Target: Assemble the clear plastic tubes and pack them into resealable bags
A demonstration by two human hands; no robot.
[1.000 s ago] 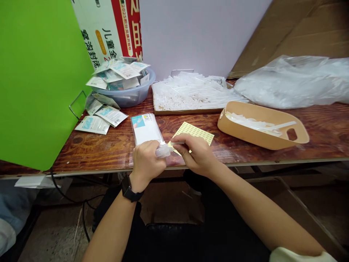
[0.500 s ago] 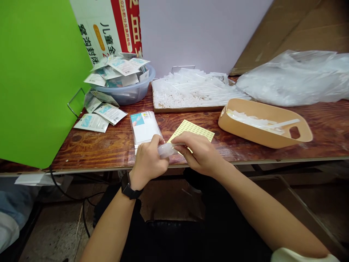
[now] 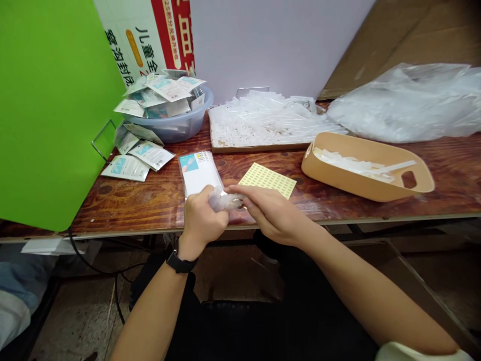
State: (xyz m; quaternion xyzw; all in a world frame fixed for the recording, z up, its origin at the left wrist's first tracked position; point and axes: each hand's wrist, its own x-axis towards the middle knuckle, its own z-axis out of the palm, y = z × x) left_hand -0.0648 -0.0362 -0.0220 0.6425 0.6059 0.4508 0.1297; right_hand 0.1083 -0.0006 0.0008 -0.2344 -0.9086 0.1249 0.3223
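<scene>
My left hand (image 3: 201, 218), with a black watch on its wrist, grips a small crumpled transparent plastic piece (image 3: 221, 199). My right hand (image 3: 272, 215) pinches the far end of that same piece between its thumb and fingertips. Both hands are at the wooden table's front edge (image 3: 263, 221). Just above my left hand lies a white card in a transparent sleeve (image 3: 198, 173), with its lower edge hidden by that hand. A yellow sheet of small stickers (image 3: 267, 180) lies flat above my right hand, apart from it.
At the back left, a blue plastic basin (image 3: 169, 129) holds printed packets, with several more packets (image 3: 139, 160) beside it. A tray of thin transparent tubes (image 3: 259, 123) stands behind, next to a tan caddy (image 3: 366, 173) and a large plastic bag (image 3: 408, 105). A green board (image 3: 52, 110) rises at the left.
The plastic piece has shifted slightly left. My right hand has drawn back from the yellow sheet, which now shows fully.
</scene>
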